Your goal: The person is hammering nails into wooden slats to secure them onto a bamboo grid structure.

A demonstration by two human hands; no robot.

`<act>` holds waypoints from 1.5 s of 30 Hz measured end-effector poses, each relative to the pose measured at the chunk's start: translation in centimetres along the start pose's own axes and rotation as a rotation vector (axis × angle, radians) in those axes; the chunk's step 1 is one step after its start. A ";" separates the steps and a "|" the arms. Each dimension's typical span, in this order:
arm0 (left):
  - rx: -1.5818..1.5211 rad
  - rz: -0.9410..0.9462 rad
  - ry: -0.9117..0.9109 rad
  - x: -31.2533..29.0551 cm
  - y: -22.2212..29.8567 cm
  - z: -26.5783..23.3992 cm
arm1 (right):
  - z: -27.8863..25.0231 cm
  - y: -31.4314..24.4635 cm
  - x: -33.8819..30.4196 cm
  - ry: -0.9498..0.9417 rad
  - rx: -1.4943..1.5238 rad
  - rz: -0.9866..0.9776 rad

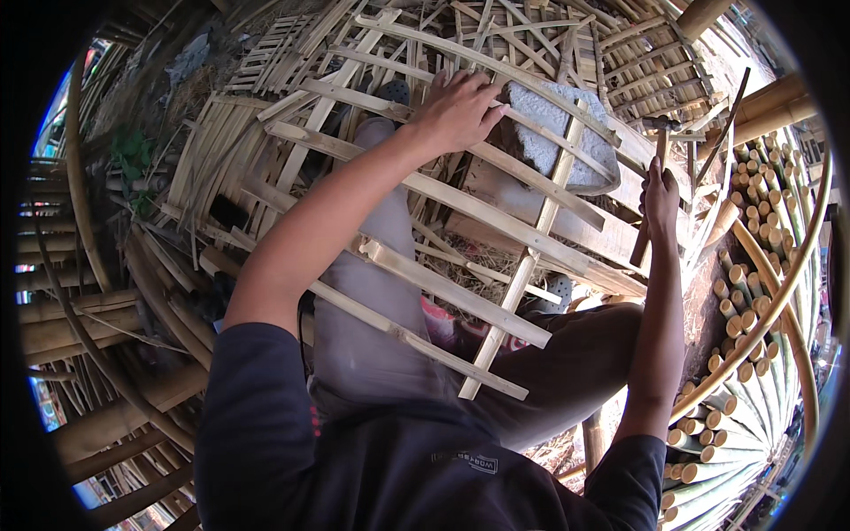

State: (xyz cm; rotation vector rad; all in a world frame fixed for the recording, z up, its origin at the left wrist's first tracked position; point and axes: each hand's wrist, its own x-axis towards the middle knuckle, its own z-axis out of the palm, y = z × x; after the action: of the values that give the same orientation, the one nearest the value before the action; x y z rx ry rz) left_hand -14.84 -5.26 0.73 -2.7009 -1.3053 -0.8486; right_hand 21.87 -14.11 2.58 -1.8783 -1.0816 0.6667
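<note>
Across my lap and a low wooden support lies a bamboo slat frame [478,199], several pale slats crossing two longer strips. My left hand [456,111] reaches over its far part, fingers curled down on a slat with the thumb toward the right. On the right, my right hand [660,199] is wrapped around the wooden handle of a hammer [662,133], held upright with its head at the top, beside the frame's right end. Under the frame's far right part sits a grey stone block [549,133], partly covered by slats.
Bundles of cut bamboo poles [744,310] are stacked at the right, with a bent bamboo rail [779,310] in front. Other slatted bamboo panels [655,66] lie at the back. Loose strips [212,155] and thick bamboo poles [115,327] crowd the left.
</note>
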 end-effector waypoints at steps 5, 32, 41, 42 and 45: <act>0.045 0.050 -0.007 0.4 -0.1 1.2 | -0.3 -0.1 -0.2 0.032 0.020 0.039; -0.046 -0.058 -0.206 0.8 0.0 0.7 | -0.6 -1.7 -2.6 -0.075 0.141 -0.031; -0.051 -0.045 -0.193 1.0 0.3 0.3 | -1.7 -1.4 -2.8 -0.023 -0.090 -0.119; -0.054 -0.049 -0.198 0.9 0.1 0.3 | -1.8 -1.5 -3.2 -0.024 -0.106 -0.118; -0.064 -0.021 -0.155 0.9 -0.2 0.8 | -2.7 -1.4 -4.2 -0.043 -0.174 -0.097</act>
State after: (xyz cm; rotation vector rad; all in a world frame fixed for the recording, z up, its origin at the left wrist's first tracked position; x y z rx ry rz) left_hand -14.19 -4.28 0.39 -2.8590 -1.3594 -0.7061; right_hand 21.28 -18.50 5.29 -1.9510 -1.2855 0.5745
